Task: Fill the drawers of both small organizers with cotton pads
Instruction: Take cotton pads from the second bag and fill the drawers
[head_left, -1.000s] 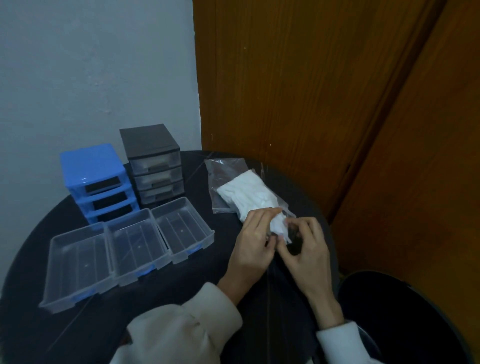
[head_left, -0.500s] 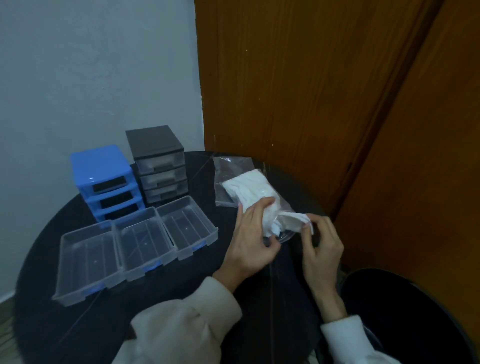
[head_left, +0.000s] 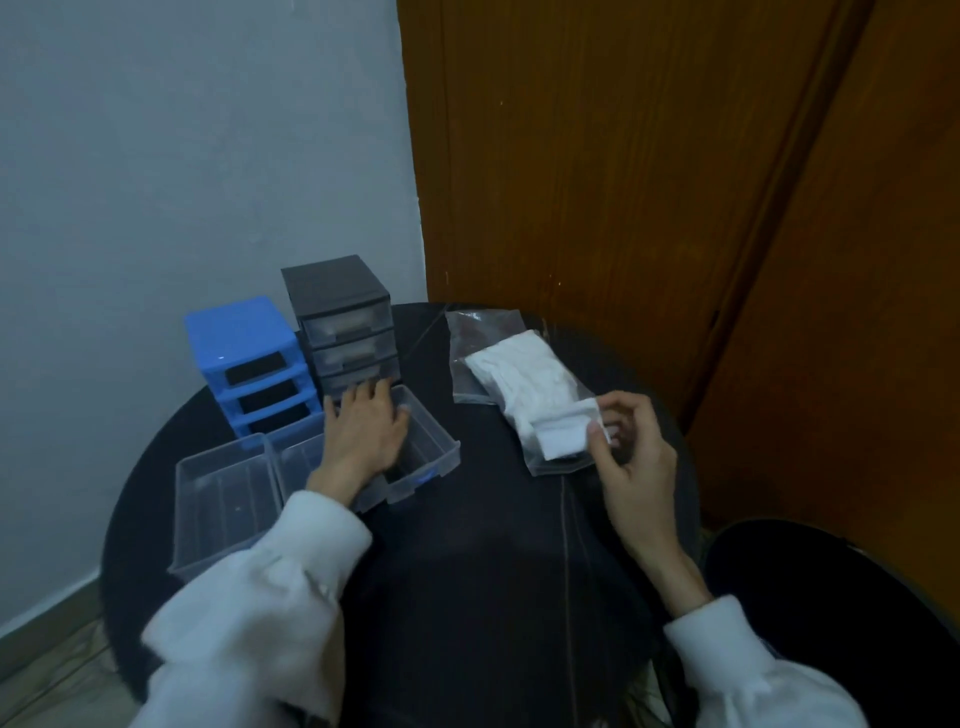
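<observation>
Cotton pads (head_left: 563, 436) in right hand (head_left: 631, 457) grip

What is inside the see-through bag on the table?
The bag holds a stack of white cotton pads. The right hand pinches some pads at its open end. How many pads are inside cannot be told.

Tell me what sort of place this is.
Probably a corner of a home room: a small round black table pushed against a plain painted wall, beside a wooden door, with bare floor below.
</observation>
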